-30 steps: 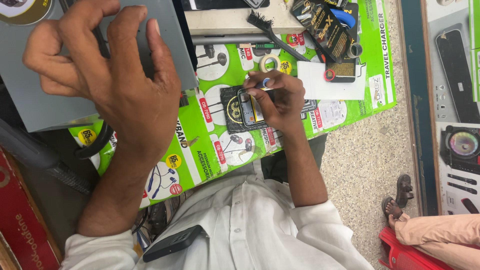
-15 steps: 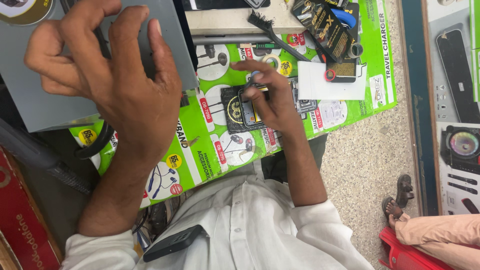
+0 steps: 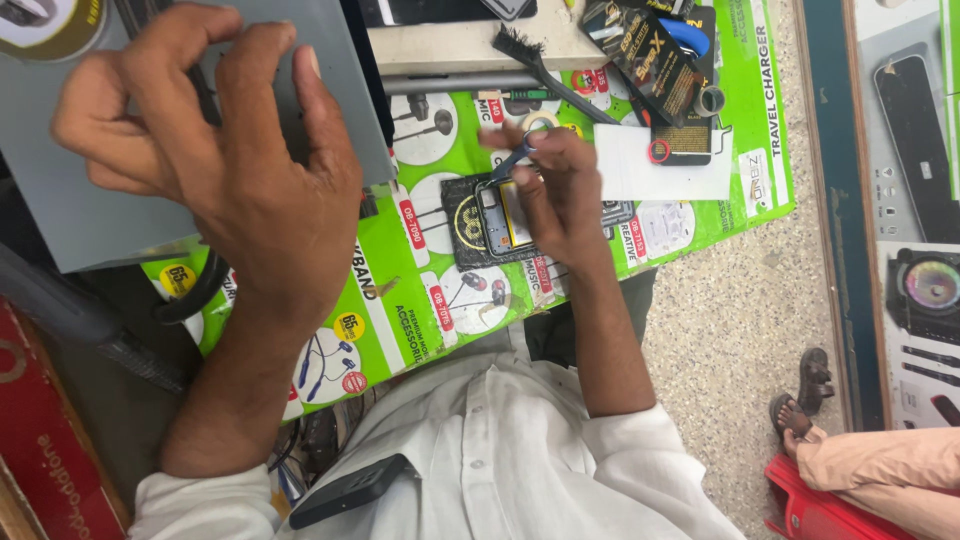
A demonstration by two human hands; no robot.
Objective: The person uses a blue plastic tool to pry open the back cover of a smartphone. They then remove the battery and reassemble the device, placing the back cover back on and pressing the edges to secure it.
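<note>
R hand (image 3: 556, 190) has shifted up a bit vs a sec ago, fingers pinching tweezers (image 3: 512, 160), tips now at the top edge of the open phone (image 3: 500, 218) on the green mat (image 3: 400, 300). Looks like fine work still underway. L hand (image 3: 215, 165) unchanged, raised over grey box (image 3: 60, 220), fingers curled, loosely spread, holding nothing I can see.

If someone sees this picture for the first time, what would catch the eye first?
The big left hand fills the upper left, raised with curled fingers in front of a grey box. At centre, the right hand works with tweezers on an opened phone lying on a bright green poster. At lower right, another person's sandalled foot rests on the speckled floor.
</note>
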